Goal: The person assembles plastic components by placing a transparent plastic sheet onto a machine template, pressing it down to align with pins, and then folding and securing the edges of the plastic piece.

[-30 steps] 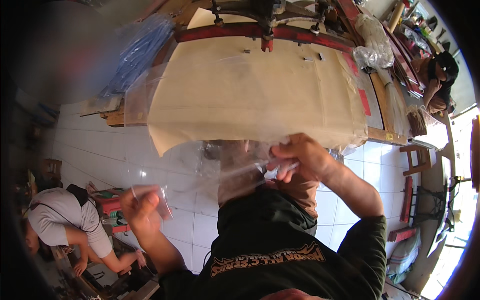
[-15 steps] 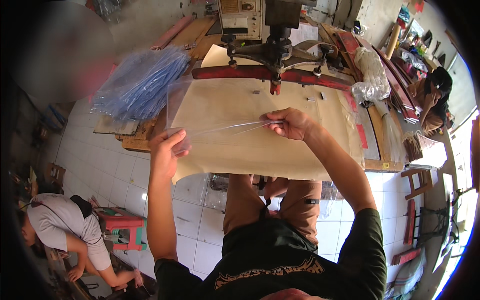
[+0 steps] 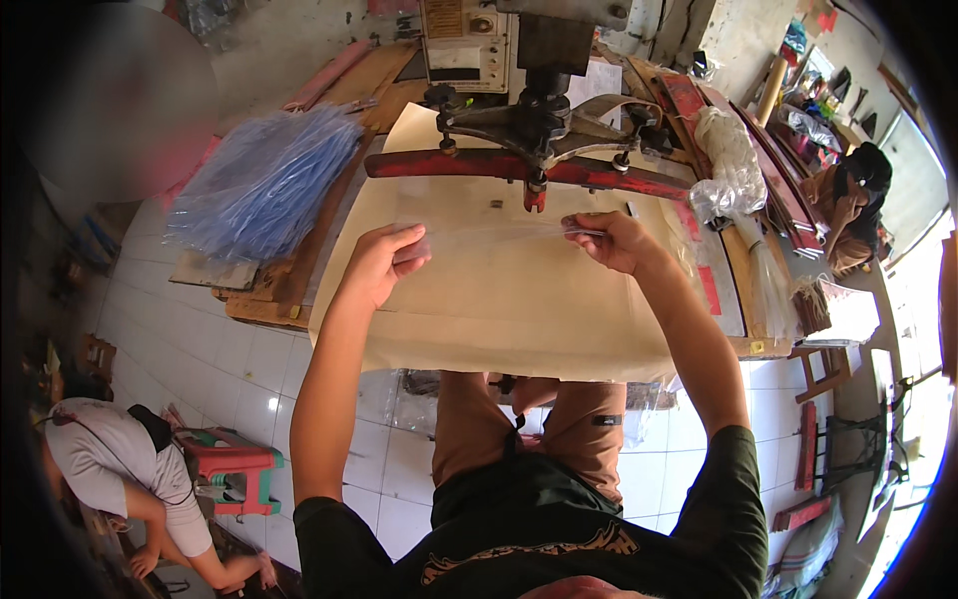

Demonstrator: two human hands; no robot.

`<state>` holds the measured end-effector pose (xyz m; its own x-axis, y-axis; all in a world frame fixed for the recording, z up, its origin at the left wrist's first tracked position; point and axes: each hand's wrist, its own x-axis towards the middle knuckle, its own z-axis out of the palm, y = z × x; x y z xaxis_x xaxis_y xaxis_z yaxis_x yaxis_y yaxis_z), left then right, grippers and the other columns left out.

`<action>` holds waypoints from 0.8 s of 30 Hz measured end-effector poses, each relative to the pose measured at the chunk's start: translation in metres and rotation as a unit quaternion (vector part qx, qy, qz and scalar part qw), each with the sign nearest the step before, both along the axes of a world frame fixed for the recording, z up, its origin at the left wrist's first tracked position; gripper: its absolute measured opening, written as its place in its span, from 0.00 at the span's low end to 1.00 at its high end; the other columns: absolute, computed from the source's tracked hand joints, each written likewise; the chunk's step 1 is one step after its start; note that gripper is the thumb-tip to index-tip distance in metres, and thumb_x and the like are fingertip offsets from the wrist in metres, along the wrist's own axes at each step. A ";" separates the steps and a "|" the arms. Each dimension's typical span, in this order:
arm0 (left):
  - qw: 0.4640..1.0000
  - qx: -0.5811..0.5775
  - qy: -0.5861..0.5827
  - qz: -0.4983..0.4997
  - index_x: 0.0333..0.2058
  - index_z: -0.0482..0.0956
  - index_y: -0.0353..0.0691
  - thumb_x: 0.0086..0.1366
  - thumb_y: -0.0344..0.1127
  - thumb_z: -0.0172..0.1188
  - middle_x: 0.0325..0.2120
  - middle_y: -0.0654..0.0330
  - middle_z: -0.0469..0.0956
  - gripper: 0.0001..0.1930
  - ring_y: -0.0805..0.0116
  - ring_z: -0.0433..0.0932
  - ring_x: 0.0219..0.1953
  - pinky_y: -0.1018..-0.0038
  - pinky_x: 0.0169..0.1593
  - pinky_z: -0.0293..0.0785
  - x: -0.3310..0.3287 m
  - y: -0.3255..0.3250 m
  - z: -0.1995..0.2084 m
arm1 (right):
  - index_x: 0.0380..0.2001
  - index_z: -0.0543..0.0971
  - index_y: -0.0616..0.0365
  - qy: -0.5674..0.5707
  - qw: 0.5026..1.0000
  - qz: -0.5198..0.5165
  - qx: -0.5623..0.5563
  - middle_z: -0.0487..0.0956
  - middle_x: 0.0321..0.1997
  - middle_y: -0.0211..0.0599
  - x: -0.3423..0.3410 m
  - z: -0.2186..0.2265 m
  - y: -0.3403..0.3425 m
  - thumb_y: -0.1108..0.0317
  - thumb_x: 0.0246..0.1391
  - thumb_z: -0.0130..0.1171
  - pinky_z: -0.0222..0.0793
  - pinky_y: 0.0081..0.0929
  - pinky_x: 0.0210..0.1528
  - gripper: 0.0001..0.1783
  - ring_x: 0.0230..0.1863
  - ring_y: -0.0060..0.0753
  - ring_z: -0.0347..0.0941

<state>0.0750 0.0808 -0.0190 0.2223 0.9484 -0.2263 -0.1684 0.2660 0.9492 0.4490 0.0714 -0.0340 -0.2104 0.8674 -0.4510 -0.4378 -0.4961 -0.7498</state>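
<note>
A clear plastic sheet [image 3: 489, 236] stretches between my two hands above the tan paper covering the work table [image 3: 479, 319]. Its outline is faint against the paper. My left hand [image 3: 387, 262] pinches one end between thumb and fingers. At the other end, my right hand [image 3: 611, 242] grips the plastic along with a small dark piece I cannot make out. Just beyond my hands is the press head, with a long red bar [image 3: 449, 165] and a red-tipped post [image 3: 535, 195] at its middle.
A pile of bluish clear plastic sheets [image 3: 269, 180] lies at the table's left. Behind the press stands a control box [image 3: 467, 50]. Bundled clear plastic [image 3: 730, 160] rests at the right. One person [image 3: 135, 489] bends near a red-green stool [image 3: 235, 469]; another [image 3: 856, 200] sits far right.
My left hand has moved right and away from me, closer to my right hand. The plastic sheet now lies flatter over the paper. My view has shifted slightly.
</note>
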 end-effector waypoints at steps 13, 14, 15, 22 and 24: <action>0.993 -0.011 0.119 -0.017 0.36 0.81 0.40 0.61 0.37 0.65 0.26 0.66 0.78 0.09 0.77 0.76 0.25 0.82 0.26 0.71 0.007 0.026 -0.001 | 0.41 0.74 0.59 -0.066 0.993 0.026 -0.093 0.83 0.32 0.41 0.005 -0.007 0.011 0.68 0.65 0.49 0.50 0.10 0.10 0.08 0.10 0.08 0.56; 0.992 -0.008 0.123 -0.009 0.37 0.81 0.41 0.61 0.38 0.65 0.26 0.67 0.78 0.09 0.78 0.74 0.24 0.82 0.25 0.69 0.010 0.029 0.000 | 0.40 0.73 0.58 -0.049 0.994 0.022 -0.100 0.83 0.32 0.41 0.009 -0.008 0.017 0.68 0.65 0.49 0.50 0.10 0.09 0.07 0.10 0.08 0.56; 0.992 -0.007 0.128 -0.015 0.36 0.81 0.42 0.61 0.38 0.65 0.26 0.67 0.78 0.09 0.79 0.73 0.23 0.82 0.24 0.68 0.013 0.033 -0.001 | 0.40 0.73 0.58 -0.032 0.994 0.017 -0.107 0.83 0.32 0.41 0.012 -0.009 0.024 0.67 0.66 0.48 0.50 0.10 0.09 0.06 0.10 0.08 0.56; 0.986 0.006 0.161 -0.048 0.35 0.80 0.46 0.64 0.40 0.64 0.24 0.72 0.75 0.06 0.84 0.63 0.20 0.86 0.21 0.57 0.041 0.061 -0.012 | 0.45 0.74 0.60 -0.028 0.997 -0.024 -0.071 0.83 0.36 0.45 0.034 -0.010 0.022 0.68 0.66 0.47 0.49 0.08 0.10 0.10 0.11 0.06 0.54; 0.986 0.015 0.157 -0.061 0.35 0.80 0.45 0.64 0.40 0.64 0.25 0.71 0.76 0.07 0.84 0.64 0.20 0.85 0.21 0.59 0.050 0.069 -0.015 | 0.45 0.76 0.60 -0.053 0.997 -0.034 -0.048 0.83 0.36 0.44 0.042 -0.009 0.019 0.67 0.66 0.48 0.50 0.08 0.11 0.11 0.12 0.07 0.53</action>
